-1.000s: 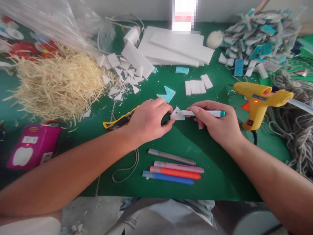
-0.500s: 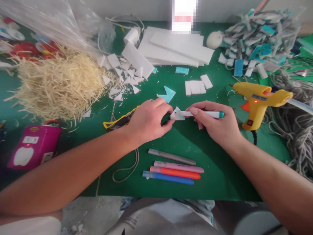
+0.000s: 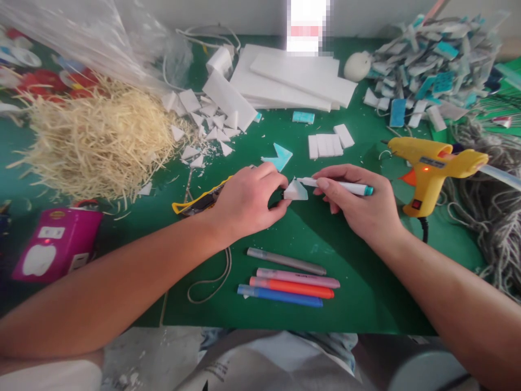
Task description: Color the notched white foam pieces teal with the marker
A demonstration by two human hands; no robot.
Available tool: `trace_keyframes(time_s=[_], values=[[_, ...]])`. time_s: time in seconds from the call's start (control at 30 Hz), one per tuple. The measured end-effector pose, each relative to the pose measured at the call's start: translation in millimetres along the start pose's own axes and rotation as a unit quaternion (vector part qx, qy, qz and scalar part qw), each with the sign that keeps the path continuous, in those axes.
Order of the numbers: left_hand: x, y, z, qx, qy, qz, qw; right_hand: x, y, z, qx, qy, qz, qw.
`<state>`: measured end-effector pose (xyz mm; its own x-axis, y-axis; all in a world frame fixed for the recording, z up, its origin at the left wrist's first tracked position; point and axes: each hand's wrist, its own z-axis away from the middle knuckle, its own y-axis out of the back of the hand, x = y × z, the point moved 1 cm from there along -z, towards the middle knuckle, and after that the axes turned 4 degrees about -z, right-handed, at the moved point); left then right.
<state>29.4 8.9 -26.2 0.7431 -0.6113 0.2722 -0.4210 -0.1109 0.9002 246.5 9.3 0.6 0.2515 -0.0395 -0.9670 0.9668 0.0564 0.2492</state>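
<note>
White, foam-like piece, tinted pale blue at its right side, pinched by its left edge in the left grip, thumb and index finger closed down on it. Over the middle of the green surface; whether resting on it, cannot tell. Closed around a white marker with a teal end, the right grip, with the nib pointed left at the piece's upper corner; touching or just short of it, cannot tell.

Just beyond the left grip, a notched turquoise piece; beside it to the left, a yellow-and-black tool, partly hidden by the wrist. Nearer the front edge, four more markers lying roughly side by side: grey, pink, orange-red and blue.

Farther back, a row of white strips and a turquoise block, with stacked white sheets behind. To the left, scattered white scraps, a heap of straw-like shreds and a magenta box. To the right, a yellow glue gun with a lit orange light, next to tangled grey cord.
</note>
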Motion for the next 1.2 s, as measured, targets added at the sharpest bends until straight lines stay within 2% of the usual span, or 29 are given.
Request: trace_keyframes(time_s=[0.13,0.23,0.43,0.57,0.7,0.83,0.97,1.1,1.2], values=[[0.0,0.0,-0.6,-0.011,0.007,0.000,1.000,-1.7,0.5,0.9,-0.020,-0.017,-0.001,1.000],[0.3,-0.2,-0.5,-0.013,0.009,-0.001,1.000,-1.0,1.1,1.3,-0.012,-0.020,-0.002,1.000],[0.9,-0.7,0.5,0.008,-0.006,0.005,1.000,1.9,3.5,2.3,-0.033,-0.012,0.020,0.999],[0.4,-1.6,0.4,0.008,-0.004,0.002,1.000,1.4,3.0,2.9,-0.016,-0.008,0.012,1.000],[0.8,-1.5,-0.3,0.007,-0.003,0.000,1.000,-0.9,0.9,2.9,-0.032,-0.010,0.017,0.999],[0.3,-0.5,-0.2,0.002,-0.003,0.000,1.000,-1.3,2.2,2.2,-0.011,-0.007,0.008,1.000],[-0.4,-0.6,0.3,-0.011,0.007,-0.002,1.000,0.0,4.1,2.3,-0.034,-0.012,0.029,0.999],[-0.1,-1.2,0.6,-0.002,0.003,0.004,1.000,0.4,4.3,3.1,-0.008,-0.010,0.008,1.000],[0.0,-1.6,0.7,0.006,-0.003,0.003,1.000,0.2,3.5,3.5,-0.031,-0.010,0.019,0.999]])
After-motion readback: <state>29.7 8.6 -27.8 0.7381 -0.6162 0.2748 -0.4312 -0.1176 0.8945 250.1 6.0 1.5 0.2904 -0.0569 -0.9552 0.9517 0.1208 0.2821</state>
